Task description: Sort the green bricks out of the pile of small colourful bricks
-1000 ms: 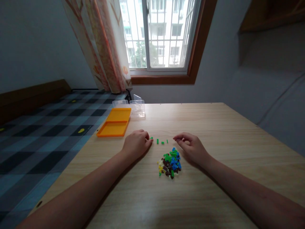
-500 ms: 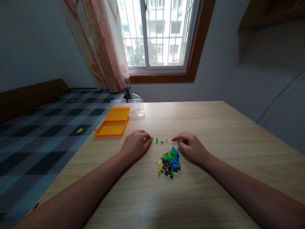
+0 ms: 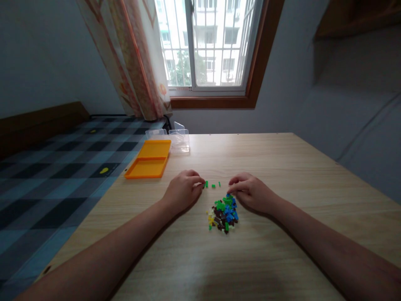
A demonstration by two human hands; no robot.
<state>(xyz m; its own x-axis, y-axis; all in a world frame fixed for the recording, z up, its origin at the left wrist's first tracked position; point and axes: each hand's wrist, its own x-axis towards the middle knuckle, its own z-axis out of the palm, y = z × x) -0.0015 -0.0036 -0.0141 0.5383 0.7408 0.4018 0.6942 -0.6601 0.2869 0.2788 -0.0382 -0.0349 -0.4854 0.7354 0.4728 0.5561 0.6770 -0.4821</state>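
Observation:
A small pile of tiny bricks (image 3: 223,214) in green, blue, brown and yellow lies on the wooden table (image 3: 282,167). Just beyond it is a short row of green bricks (image 3: 213,184). My left hand (image 3: 184,193) rests on the table with curled fingers, its fingertips against the left end of that row and covering the leftmost piece. My right hand (image 3: 251,193) rests to the right, fingers curled, thumb and forefinger close together at the pile's far edge. Whether either hand pinches a brick is hidden.
An orange tray (image 3: 148,159) lies at the table's left edge, with clear plastic boxes (image 3: 178,140) behind it. A bed with a checked cover (image 3: 62,175) stands left of the table. Window and curtain are at the back wall.
My left hand has slid right along the green row and now covers the leftmost green brick. My right hand has drawn a little nearer to the pile.

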